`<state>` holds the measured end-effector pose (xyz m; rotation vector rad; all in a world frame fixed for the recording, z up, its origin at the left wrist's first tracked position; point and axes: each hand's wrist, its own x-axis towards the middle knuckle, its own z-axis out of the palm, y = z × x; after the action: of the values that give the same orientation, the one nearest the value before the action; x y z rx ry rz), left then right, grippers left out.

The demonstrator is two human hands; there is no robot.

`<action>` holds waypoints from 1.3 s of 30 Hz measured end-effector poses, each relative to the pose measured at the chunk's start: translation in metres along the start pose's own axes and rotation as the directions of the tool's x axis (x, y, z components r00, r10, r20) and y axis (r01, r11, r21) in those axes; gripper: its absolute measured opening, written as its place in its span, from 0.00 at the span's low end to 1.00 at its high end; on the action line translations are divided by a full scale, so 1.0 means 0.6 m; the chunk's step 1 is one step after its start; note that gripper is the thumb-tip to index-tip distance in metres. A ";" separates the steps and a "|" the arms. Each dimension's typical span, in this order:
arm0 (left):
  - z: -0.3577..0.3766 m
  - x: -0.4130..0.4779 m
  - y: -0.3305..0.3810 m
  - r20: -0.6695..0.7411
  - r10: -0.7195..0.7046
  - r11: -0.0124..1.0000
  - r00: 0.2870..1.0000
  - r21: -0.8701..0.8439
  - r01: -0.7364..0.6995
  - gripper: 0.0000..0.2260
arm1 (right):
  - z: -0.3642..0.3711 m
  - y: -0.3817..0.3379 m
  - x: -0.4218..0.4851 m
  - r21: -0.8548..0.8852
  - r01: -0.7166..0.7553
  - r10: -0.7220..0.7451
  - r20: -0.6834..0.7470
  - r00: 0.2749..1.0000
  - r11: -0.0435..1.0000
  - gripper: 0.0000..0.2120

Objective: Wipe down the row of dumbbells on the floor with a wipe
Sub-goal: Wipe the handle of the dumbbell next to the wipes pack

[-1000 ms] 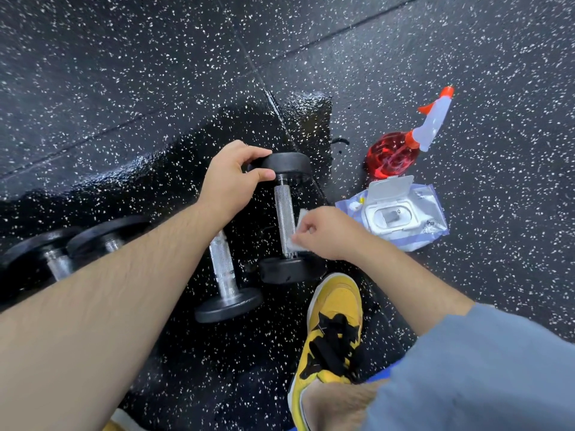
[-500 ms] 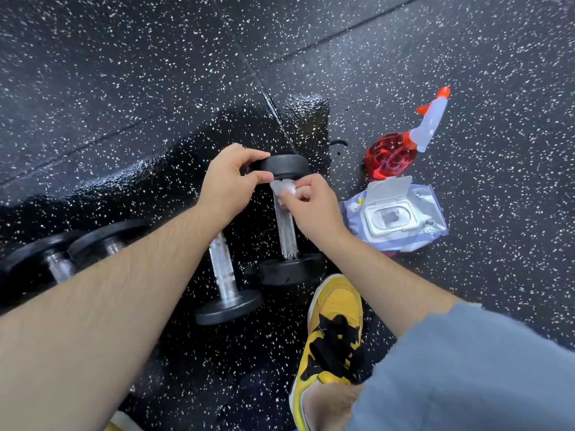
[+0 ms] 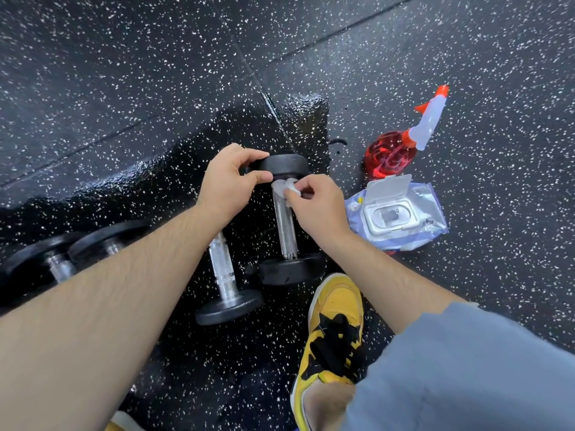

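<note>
Dumbbell in work is the black-headed one with the knurled chrome handle point(image 3: 285, 225), rightmost in the row. Its near head sits just past my yellow-and-black sneaker point(image 3: 334, 331), under my right wrist. Long axis runs straight away from me, near head to far head, so the wipe stroke is along that line: pull toward me or push away, not sideways.

My right hand point(image 3: 314, 203) is on the right side of the handle, up at its far end, fingers pinched narrow on a crumpled white wipe point(image 3: 284, 188). Wipe is pressed against the handle right where it meets the far head. My left hand point(image 3: 228, 185) is on the other side, thumb and fingers clamped on the rim of the far head to stop it rolling. Both hands touch this dumbbell; right one does the cleaning.

My judgement: handle pass is at the far end, next stroke comes back down toward me. Roll risk is low while the left grip holds.

Left of my left forearm: second chrome-handled dumbbell point(image 3: 224, 275), parallel, just beside. Further left, two more black dumbbells point(image 3: 62, 259), partly hidden by my arm.

Right of my right hand: white-lidded blue wipe pack point(image 3: 401, 213), lid open. Beyond it, a red spray bottle with white trigger point(image 3: 401, 147) lying on the speckled black rubber floor point(image 3: 124, 73).
</note>
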<state>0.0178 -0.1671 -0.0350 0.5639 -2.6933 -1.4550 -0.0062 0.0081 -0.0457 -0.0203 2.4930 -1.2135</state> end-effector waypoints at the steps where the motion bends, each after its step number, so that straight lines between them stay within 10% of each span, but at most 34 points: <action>1: 0.001 0.000 0.000 0.002 -0.002 1.000 1.000 -0.010 0.002 0.16 | 0.001 0.002 -0.003 0.025 -0.015 0.015 0.013 1.000 1.000 0.07; 9: 0.002 0.002 0.001 -0.005 -0.002 1.000 1.000 -0.017 0.002 0.16 | -0.012 0.013 0.004 0.096 -0.062 0.056 0.060 0.997 0.993 0.06; 20: 0.002 0.004 0.002 -0.008 -0.015 1.000 1.000 -0.001 0.015 0.16 | -0.011 -0.006 -0.016 -0.141 0.258 -0.239 0.138 0.961 0.956 0.17; 27: -0.001 0.004 0.000 -0.007 -0.013 1.000 1.000 0.019 0.013 0.16 | -0.025 0.001 -0.014 0.032 0.100 -0.103 0.093 0.990 0.994 0.04; 39: 0.001 0.002 0.004 0.004 -0.015 1.000 1.000 -0.015 0.015 0.16 | -0.023 0.030 -0.052 0.095 -0.093 0.072 0.200 0.977 0.991 0.09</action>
<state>0.0157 -0.1661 -0.0338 0.5825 -2.6843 -1.4806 0.0211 0.0355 -0.0418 -0.0087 2.2376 -1.2418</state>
